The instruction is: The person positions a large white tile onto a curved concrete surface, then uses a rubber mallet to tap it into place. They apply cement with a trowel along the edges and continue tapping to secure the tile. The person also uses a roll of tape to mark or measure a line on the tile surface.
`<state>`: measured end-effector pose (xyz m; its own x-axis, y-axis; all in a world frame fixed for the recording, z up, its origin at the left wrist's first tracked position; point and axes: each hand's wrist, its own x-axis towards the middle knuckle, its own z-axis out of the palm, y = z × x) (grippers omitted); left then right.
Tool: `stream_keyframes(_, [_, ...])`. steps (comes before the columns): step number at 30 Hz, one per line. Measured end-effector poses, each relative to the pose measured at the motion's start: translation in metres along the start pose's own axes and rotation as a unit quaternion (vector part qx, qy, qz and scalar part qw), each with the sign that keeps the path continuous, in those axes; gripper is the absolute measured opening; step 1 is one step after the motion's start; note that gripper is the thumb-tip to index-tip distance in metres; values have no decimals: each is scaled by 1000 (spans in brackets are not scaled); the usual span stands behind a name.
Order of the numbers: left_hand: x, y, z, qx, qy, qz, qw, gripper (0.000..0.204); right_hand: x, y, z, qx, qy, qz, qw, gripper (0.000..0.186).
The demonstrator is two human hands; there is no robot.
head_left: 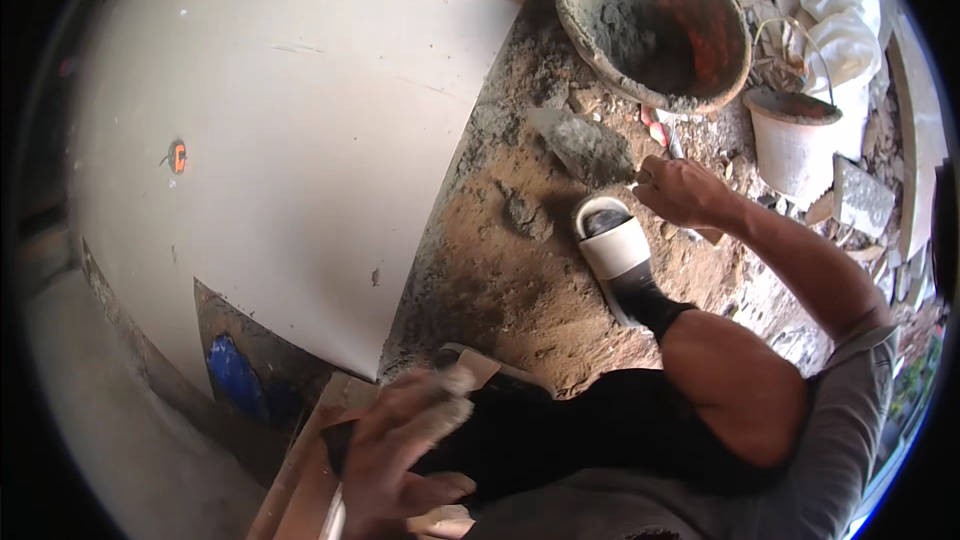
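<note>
Trowel [585,147] near tub [698,30]
Right hand [685,190] grasps its near end, probably for good control; blurred left hand [395,440], I cannot tell its grip.

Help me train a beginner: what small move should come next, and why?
Perhaps lift the trowel toward the tub: the right hand grips the trowel, and the tub stands close by with grey mix inside.

Two bare hands [395,440] [685,190], one grey mortar-coated trowel [585,148], one large round mortar-caked tub [612,77], one smaller white bucket [793,155] with a thin wire handle, one small orange-and-black round object [178,157].
</note>
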<state>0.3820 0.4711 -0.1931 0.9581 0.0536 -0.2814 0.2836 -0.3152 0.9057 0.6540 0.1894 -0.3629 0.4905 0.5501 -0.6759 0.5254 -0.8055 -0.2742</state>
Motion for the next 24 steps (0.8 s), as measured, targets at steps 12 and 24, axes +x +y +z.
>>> stream_keyframes(12, [-50,-27,14,21,-19,203,979,61,92,-184,148,527,63,205,823,52])
stream_keyframes(24, [-68,-33,7,58,8,222,973,57,92,-126,125,505,117,116,847,54])
